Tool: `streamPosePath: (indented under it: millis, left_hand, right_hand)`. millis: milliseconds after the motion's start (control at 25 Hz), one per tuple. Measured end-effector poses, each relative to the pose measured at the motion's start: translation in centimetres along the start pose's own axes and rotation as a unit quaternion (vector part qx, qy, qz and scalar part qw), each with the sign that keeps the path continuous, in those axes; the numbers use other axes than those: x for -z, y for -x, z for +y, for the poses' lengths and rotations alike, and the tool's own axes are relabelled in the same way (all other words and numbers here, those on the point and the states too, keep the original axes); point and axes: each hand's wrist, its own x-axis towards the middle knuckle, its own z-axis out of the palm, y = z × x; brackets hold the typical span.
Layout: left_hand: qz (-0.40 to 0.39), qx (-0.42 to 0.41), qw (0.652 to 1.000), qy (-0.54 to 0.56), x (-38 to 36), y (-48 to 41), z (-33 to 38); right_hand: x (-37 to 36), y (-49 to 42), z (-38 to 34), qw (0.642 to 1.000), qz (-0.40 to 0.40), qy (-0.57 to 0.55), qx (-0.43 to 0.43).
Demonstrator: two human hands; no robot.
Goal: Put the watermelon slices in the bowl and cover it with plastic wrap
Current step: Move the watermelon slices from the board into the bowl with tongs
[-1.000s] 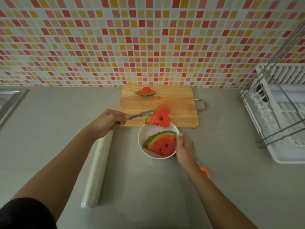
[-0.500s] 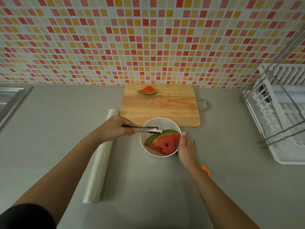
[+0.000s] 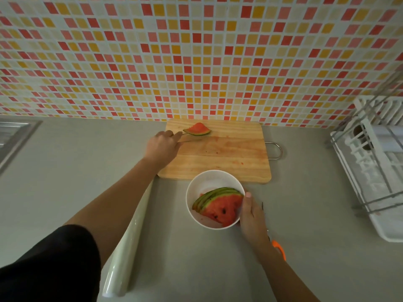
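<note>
A white bowl (image 3: 197, 188) stands on the grey counter just in front of the wooden cutting board (image 3: 226, 158). Several watermelon slices (image 3: 220, 205) lie stacked inside it. My right hand (image 3: 250, 216) grips the bowl's right rim. One last watermelon slice (image 3: 198, 128) lies at the board's far edge. My left hand (image 3: 162, 147) holds metal tongs (image 3: 185, 137) whose tips reach that slice. A roll of plastic wrap (image 3: 126, 247) lies on the counter under my left forearm.
Orange-handled scissors (image 3: 278, 247) lie on the counter, partly hidden by my right wrist. A white dish rack (image 3: 375, 171) fills the right side. A steel sink edge (image 3: 15, 136) shows at far left. A tiled wall rises behind the board.
My left hand has carried the tongs from the bowl back to the far slice on the board. The slice carried earlier now lies in the bowl. My right hand stays on the rim.
</note>
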Motion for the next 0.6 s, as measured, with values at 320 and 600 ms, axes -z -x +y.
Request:
streamPosePath:
  millis: [320,600]
  left_hand:
    - [0.063,-0.083,0.992,-0.065,0.5,-0.5,0.5]
    - [-0.171,0.265,0.735,0.6,4.8,4.5,0.2]
  right_hand:
    - [-0.1,-0.1,0.2,1.0,0.005,-0.007,0.006]
    - [-0.1,-0.2,0.0,1.0,0.005,0.024,0.02]
